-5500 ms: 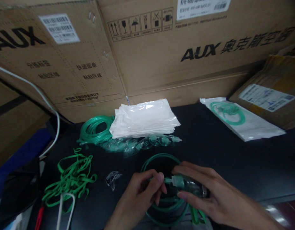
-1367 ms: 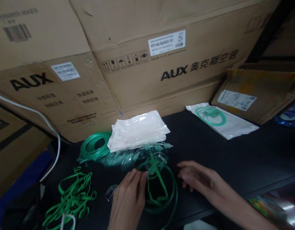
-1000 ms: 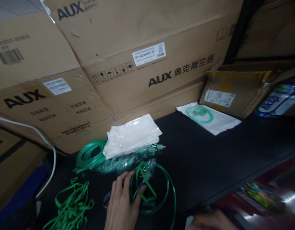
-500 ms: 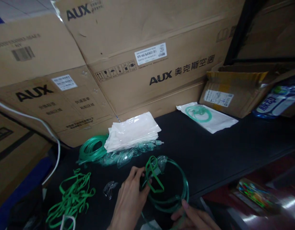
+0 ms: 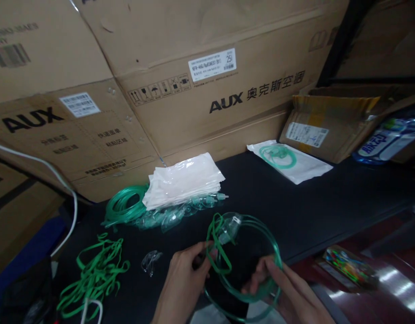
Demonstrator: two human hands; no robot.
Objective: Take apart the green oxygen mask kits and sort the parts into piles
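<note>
My left hand (image 5: 190,274) pinches a clear green oxygen mask (image 5: 230,227) near its tubing end, with a green elastic strap (image 5: 224,256) looped over it. Green tubing (image 5: 271,238) runs from the mask in wide coils. On the right, my right hand (image 5: 278,283) has its fingers closed around those coils. Left of my left hand lies a small heap of thin metal strips (image 5: 151,262), and beyond it a tangle of green elastic straps (image 5: 95,274). Several more masks (image 5: 180,213) lie behind, by a stack of white pouches (image 5: 185,180).
Coiled green tubing (image 5: 124,204) sits left of the pouches. A white pouch with a coiled tube (image 5: 281,157) lies at the back right, before an open carton (image 5: 318,126) and a blue-labelled bottle (image 5: 385,141). Large AUX boxes (image 5: 180,112) wall the back of the black table (image 5: 311,211).
My right hand has moved up and to the right, gathering the tubing into larger loops. My left hand still holds the mask. The camera view has shifted slightly.
</note>
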